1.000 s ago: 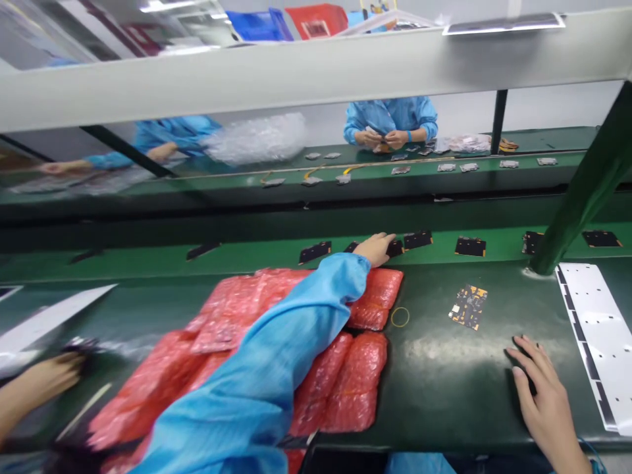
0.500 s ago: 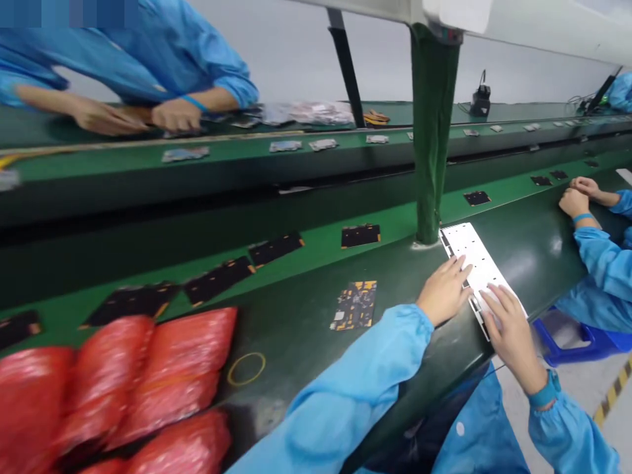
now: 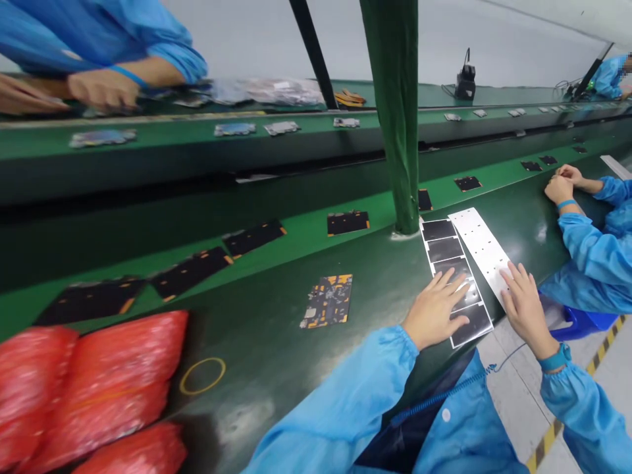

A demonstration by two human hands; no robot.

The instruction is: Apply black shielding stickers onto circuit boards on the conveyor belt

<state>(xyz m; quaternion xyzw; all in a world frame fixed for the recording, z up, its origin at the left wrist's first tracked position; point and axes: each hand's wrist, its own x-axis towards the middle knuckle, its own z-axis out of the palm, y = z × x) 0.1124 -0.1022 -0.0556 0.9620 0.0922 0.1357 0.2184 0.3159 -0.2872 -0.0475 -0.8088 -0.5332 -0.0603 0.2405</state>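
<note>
My left hand [image 3: 437, 308] lies flat with fingers spread on a white-backed sheet of black rectangular stickers [image 3: 443, 250], which is on the green bench. My right hand [image 3: 526, 309] rests its outstretched fingers on the lower end of a white strip [image 3: 478, 240] with small dark marks. The strip lies at a slant to the right of the sticker sheet; their upper ends are close together. To the left of my left hand, a circuit board [image 3: 328, 301] with black and orange areas lies on the bench, touched by neither hand.
Red wrapped packages [image 3: 108, 382] and a yellow rubber band [image 3: 202, 376] lie at left. Black boards [image 3: 348, 223] line the bright green belt. A green-wrapped post [image 3: 395, 131] rises beyond the sheets. Co-workers' hands show at right [image 3: 563, 185] and far left [image 3: 106, 89].
The white strip has moved right with my right hand, uncovering the black stickers under my left hand. The view has shifted to the right.
</note>
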